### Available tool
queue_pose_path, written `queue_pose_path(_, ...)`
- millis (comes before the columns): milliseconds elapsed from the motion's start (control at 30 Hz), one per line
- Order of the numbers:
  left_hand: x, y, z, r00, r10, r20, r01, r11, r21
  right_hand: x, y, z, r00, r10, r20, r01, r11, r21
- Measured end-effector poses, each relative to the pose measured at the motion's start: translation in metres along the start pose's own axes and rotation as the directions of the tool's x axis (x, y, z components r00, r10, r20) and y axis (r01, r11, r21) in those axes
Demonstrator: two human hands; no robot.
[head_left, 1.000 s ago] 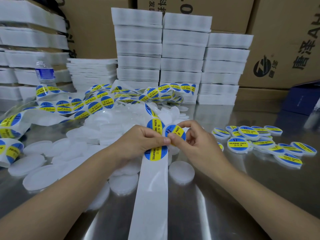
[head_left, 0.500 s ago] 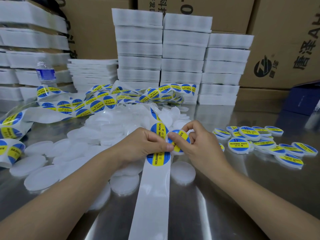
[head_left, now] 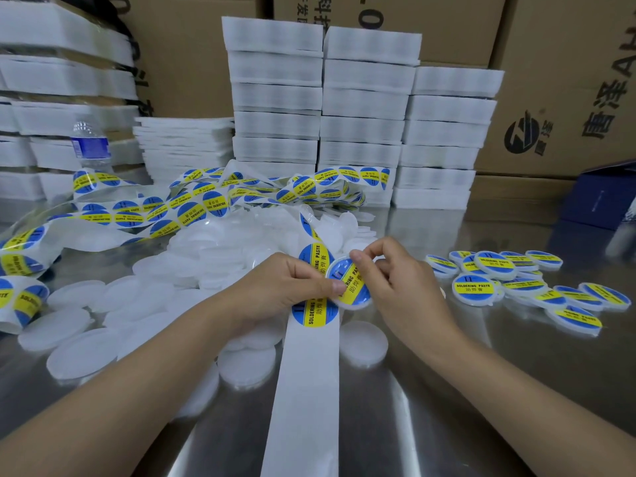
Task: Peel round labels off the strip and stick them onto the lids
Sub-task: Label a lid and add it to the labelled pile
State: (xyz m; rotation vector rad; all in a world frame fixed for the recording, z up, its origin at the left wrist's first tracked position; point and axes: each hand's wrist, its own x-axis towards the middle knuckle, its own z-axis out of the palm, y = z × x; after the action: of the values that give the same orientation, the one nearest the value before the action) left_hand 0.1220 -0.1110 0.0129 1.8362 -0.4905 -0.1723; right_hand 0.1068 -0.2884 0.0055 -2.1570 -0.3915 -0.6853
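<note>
Since a second ago, the peeled label [head_left: 348,287] has been laid flat on a white lid [head_left: 359,303], and both hands have been drawn slightly nearer. Nearest, the blank end of the white strip [head_left: 303,390] is seen running up the shiny metal table [head_left: 447,390] towards the hands. One blue-and-yellow sticker is still carried on it just below the left hand [head_left: 285,290] and another just above. The strip is held under the left hand's curled fingers, and the thumb tip is pressed on the label's left edge. The lid is pinched by the right hand [head_left: 399,287] between thumb and forefinger, with the other fingers curled behind it, so that it is kept tilted just right of the strip and above the table. The bare lids [head_left: 79,352] are spread in a loose heap to the left and behind the hands, and a few are left beside the strip. The labelled lids [head_left: 485,266] are gathered in an overlapping cluster well to the right. Farther back, loose loops of the strip, full of stickers, are piled across the table. A water bottle [head_left: 90,146] is stood at the far left. White foam stacks [head_left: 364,108] are lined up behind, cardboard boxes [head_left: 568,80] are set behind those, and a blue box [head_left: 605,197] is seen at the right edge.
</note>
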Motion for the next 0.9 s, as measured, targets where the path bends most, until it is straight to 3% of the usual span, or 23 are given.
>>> queue_pose_path(433, -0.0004, -0.0019, -0.0039, 0.998, -0.061, -0.014, 0.059, 0.989, -0.132, -0.0053, 0.0011, -0.004, 0.986, -0.091, 0.139, 0.084, 0.995, 0.057)
queue_pose_path(900, -0.0003, 0.0023, -0.0003, 0.994, -0.092, -0.055, 0.083, 0.986, -0.148, -0.0011, 0.0021, -0.0057, 0.99, -0.082, 0.117, 0.084, 0.996, -0.016)
